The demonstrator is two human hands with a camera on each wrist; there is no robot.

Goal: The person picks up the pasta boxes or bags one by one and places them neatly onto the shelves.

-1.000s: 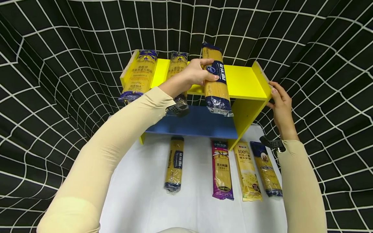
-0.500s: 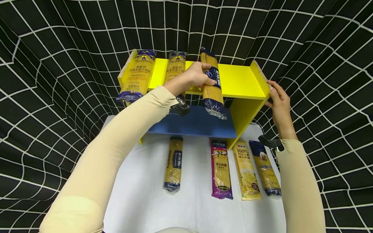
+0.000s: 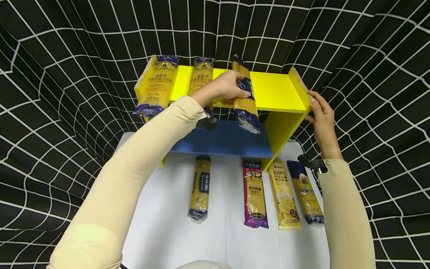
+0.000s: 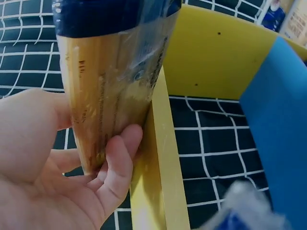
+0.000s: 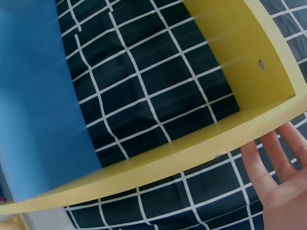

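My left hand (image 3: pixel 230 85) grips a spaghetti pack (image 3: pixel 246 106) with navy ends and a navy label. Its thumb lies across the front near the label. The pack leans over the yellow top board (image 3: pixel 273 87), its lower end sticking out past the front edge. In the left wrist view, the fingers (image 4: pixel 117 158) curl under the pack beside the yellow board edge. My right hand (image 3: pixel 324 117) touches the outer side of the shelf's right panel (image 3: pixel 285 127); in the right wrist view its fingers (image 5: pixel 256 167) lie fairly straight against it.
Two other spaghetti packs, a left one (image 3: pixel 158 84) and a middle one (image 3: pixel 201 76), lean on the top board. A blue lower board (image 3: pixel 228 140) spans below. On the white table lie a navy-ended pack (image 3: pixel 200 190), a purple pack (image 3: pixel 255 194), a yellow pack (image 3: pixel 284 196) and a blue-topped pack (image 3: pixel 305 194).
The left hand has shifted the held spaghetti pack slightly left and turned it, its upper end coming down toward the top board. The right hand stays at the side panel.
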